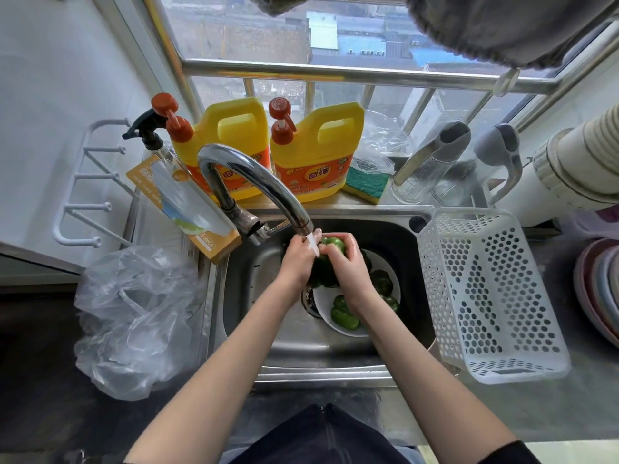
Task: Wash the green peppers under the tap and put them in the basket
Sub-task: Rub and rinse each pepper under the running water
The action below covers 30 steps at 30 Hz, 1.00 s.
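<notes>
Both hands hold one green pepper under the running water of the curved steel tap. My left hand grips its left side and my right hand wraps over its right side. Below them a white bowl stands in the steel sink with more green peppers in it, partly hidden by my right wrist. A white perforated plastic basket lies on the counter right of the sink; I see nothing inside it.
Two yellow detergent jugs and a green-yellow sponge stand behind the sink. A spray bottle and a carton sit at the left, with a crumpled plastic bag below. Stacked bowls lie at the right.
</notes>
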Each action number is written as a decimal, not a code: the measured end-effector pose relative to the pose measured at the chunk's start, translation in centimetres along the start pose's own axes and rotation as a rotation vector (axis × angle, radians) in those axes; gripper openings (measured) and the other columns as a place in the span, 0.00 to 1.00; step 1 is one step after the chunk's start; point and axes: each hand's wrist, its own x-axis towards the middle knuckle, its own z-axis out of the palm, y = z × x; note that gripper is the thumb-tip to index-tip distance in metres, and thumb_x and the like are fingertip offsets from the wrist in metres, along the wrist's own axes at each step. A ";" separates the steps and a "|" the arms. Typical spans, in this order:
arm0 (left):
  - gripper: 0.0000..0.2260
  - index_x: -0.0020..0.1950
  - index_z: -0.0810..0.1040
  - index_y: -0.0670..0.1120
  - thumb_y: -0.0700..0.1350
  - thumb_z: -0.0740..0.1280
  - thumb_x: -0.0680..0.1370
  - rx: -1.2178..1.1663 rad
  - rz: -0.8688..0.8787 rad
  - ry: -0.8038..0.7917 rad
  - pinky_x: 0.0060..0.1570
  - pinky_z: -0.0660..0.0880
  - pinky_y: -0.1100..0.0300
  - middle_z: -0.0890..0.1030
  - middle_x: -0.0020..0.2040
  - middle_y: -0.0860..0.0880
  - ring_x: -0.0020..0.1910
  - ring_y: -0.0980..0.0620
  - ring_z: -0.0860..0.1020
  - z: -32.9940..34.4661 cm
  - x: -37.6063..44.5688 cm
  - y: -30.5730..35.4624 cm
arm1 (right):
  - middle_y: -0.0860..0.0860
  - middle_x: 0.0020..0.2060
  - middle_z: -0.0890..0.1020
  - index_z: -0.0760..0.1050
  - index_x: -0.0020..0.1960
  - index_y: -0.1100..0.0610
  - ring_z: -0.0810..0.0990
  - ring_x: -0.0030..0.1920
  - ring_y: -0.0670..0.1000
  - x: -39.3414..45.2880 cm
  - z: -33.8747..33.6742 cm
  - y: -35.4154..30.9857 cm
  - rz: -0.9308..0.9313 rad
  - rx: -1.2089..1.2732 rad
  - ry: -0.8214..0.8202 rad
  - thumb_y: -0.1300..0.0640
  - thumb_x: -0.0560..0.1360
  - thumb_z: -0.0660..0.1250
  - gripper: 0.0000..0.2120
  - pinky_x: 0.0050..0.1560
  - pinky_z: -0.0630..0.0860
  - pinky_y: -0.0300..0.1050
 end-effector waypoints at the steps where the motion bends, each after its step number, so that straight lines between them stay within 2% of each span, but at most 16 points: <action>1: 0.16 0.65 0.70 0.49 0.56 0.58 0.81 0.002 -0.169 -0.014 0.53 0.76 0.47 0.76 0.60 0.44 0.58 0.43 0.75 -0.5 0.0 0.3 | 0.48 0.48 0.78 0.75 0.56 0.56 0.77 0.51 0.48 -0.2 0.0 0.4 -0.085 -0.024 -0.020 0.59 0.72 0.67 0.12 0.48 0.75 0.38; 3: 0.22 0.63 0.73 0.47 0.61 0.60 0.78 -0.130 -0.414 -0.140 0.44 0.79 0.47 0.77 0.57 0.40 0.53 0.42 0.77 -1.2 -0.4 0.6 | 0.47 0.51 0.80 0.76 0.56 0.52 0.77 0.53 0.45 -0.6 0.0 0.9 -0.183 -0.049 -0.085 0.57 0.68 0.67 0.17 0.53 0.74 0.36; 5: 0.24 0.61 0.75 0.46 0.63 0.64 0.75 -0.213 -0.445 -0.225 0.43 0.79 0.50 0.79 0.54 0.40 0.51 0.43 0.79 -1.7 -0.9 -0.2 | 0.49 0.54 0.80 0.76 0.59 0.52 0.78 0.55 0.44 -0.5 -0.2 1.2 -0.156 0.026 -0.133 0.56 0.67 0.66 0.20 0.54 0.75 0.35; 7: 0.23 0.61 0.76 0.47 0.63 0.65 0.75 -0.222 -0.320 -0.235 0.49 0.79 0.51 0.79 0.55 0.42 0.54 0.45 0.79 -1.7 -0.7 -1.4 | 0.52 0.58 0.78 0.73 0.64 0.51 0.76 0.58 0.48 -0.2 -0.6 1.1 -0.048 0.065 -0.184 0.53 0.68 0.64 0.24 0.57 0.75 0.40; 9: 0.24 0.64 0.74 0.49 0.63 0.66 0.74 -0.072 -0.092 -0.157 0.56 0.78 0.49 0.78 0.59 0.46 0.59 0.45 0.77 -1.5 -0.3 -2.3 | 0.53 0.61 0.75 0.69 0.66 0.49 0.75 0.60 0.52 0.0 -0.6 0.8 0.133 0.048 -0.213 0.46 0.74 0.61 0.22 0.59 0.75 0.51; 10: 0.25 0.64 0.74 0.50 0.63 0.65 0.72 0.039 0.025 -0.103 0.58 0.77 0.47 0.78 0.59 0.47 0.60 0.46 0.77 -1.4 -0.2 -2.6 | 0.52 0.61 0.75 0.68 0.66 0.48 0.75 0.59 0.53 0.0 -0.3 0.7 0.212 0.015 -0.196 0.44 0.77 0.59 0.19 0.55 0.77 0.54; 11: 0.23 0.62 0.75 0.51 0.62 0.65 0.72 0.134 0.124 -0.027 0.59 0.76 0.48 0.79 0.58 0.48 0.59 0.47 0.77 -1.3 0.1 -2.9 | 0.52 0.58 0.76 0.68 0.64 0.49 0.76 0.56 0.53 0.0 0.1 0.7 0.254 -0.012 -0.153 0.43 0.80 0.56 0.17 0.49 0.78 0.53; 12: 0.19 0.60 0.76 0.51 0.59 0.65 0.74 0.215 0.201 0.063 0.59 0.75 0.51 0.80 0.56 0.49 0.58 0.49 0.78 -1.2 0.1 -3.0 | 0.52 0.55 0.77 0.69 0.62 0.51 0.77 0.53 0.52 -0.1 0.6 0.7 0.244 -0.034 -0.089 0.43 0.81 0.54 0.16 0.45 0.78 0.49; 14: 0.11 0.57 0.78 0.52 0.53 0.64 0.78 0.328 0.319 0.224 0.55 0.73 0.56 0.82 0.54 0.49 0.55 0.50 0.78 -0.9 -0.3 -3.0 | 0.51 0.50 0.79 0.73 0.58 0.54 0.78 0.52 0.53 -0.3 1.4 0.8 0.126 -0.112 0.040 0.44 0.81 0.54 0.17 0.47 0.75 0.45; 17: 0.11 0.58 0.79 0.47 0.47 0.61 0.80 0.447 0.479 0.351 0.52 0.76 0.54 0.83 0.52 0.46 0.51 0.48 0.80 -1.2 -0.6 -3.3 | 0.53 0.47 0.82 0.73 0.58 0.55 0.80 0.50 0.55 -0.5 1.5 1.3 -0.052 -0.321 0.072 0.44 0.80 0.56 0.17 0.50 0.76 0.50; 19: 0.12 0.60 0.79 0.47 0.47 0.62 0.80 0.412 0.440 0.310 0.53 0.76 0.55 0.83 0.53 0.48 0.52 0.50 0.79 -1.6 -0.5 -3.0 | 0.53 0.44 0.82 0.71 0.59 0.54 0.81 0.46 0.57 -0.3 1.1 1.5 -0.110 -0.384 0.049 0.42 0.80 0.57 0.17 0.49 0.78 0.56; 21: 0.11 0.59 0.80 0.49 0.49 0.63 0.79 0.199 0.282 0.153 0.54 0.76 0.56 0.82 0.55 0.48 0.55 0.51 0.78 -1.8 -0.2 -2.5 | 0.53 0.44 0.81 0.69 0.62 0.52 0.82 0.45 0.57 -0.2 0.6 1.8 -0.161 -0.393 0.008 0.41 0.79 0.57 0.19 0.47 0.79 0.60; 23: 0.09 0.53 0.80 0.51 0.52 0.62 0.79 -0.056 0.034 -0.071 0.50 0.78 0.53 0.82 0.50 0.47 0.50 0.49 0.80 -2.0 -0.3 -1.3 | 0.54 0.48 0.81 0.68 0.64 0.52 0.81 0.49 0.55 0.0 0.3 2.0 -0.221 -0.415 -0.079 0.45 0.80 0.57 0.17 0.50 0.79 0.55; 25: 0.10 0.49 0.80 0.52 0.54 0.61 0.78 -0.095 -0.135 -0.183 0.50 0.78 0.50 0.82 0.45 0.47 0.46 0.49 0.80 -2.3 -0.3 -0.6 | 0.56 0.55 0.78 0.69 0.64 0.50 0.77 0.55 0.52 0.1 0.5 2.2 -0.250 -0.390 -0.156 0.48 0.80 0.59 0.15 0.54 0.75 0.46; 28: 0.13 0.53 0.77 0.48 0.53 0.60 0.78 -0.134 -0.126 -0.105 0.44 0.79 0.52 0.81 0.48 0.44 0.47 0.47 0.80 -2.0 0.1 -1.2 | 0.54 0.54 0.78 0.72 0.56 0.45 0.77 0.58 0.53 -0.1 1.5 1.2 -0.080 -0.171 -0.153 0.44 0.76 0.63 0.10 0.57 0.76 0.51; 30: 0.15 0.58 0.74 0.44 0.53 0.61 0.77 -0.196 -0.067 -0.030 0.42 0.78 0.51 0.79 0.51 0.42 0.50 0.44 0.79 -1.8 0.5 -1.6 | 0.52 0.53 0.79 0.74 0.53 0.46 0.78 0.57 0.53 0.0 2.2 1.0 0.000 -0.060 -0.131 0.47 0.76 0.65 0.06 0.58 0.78 0.54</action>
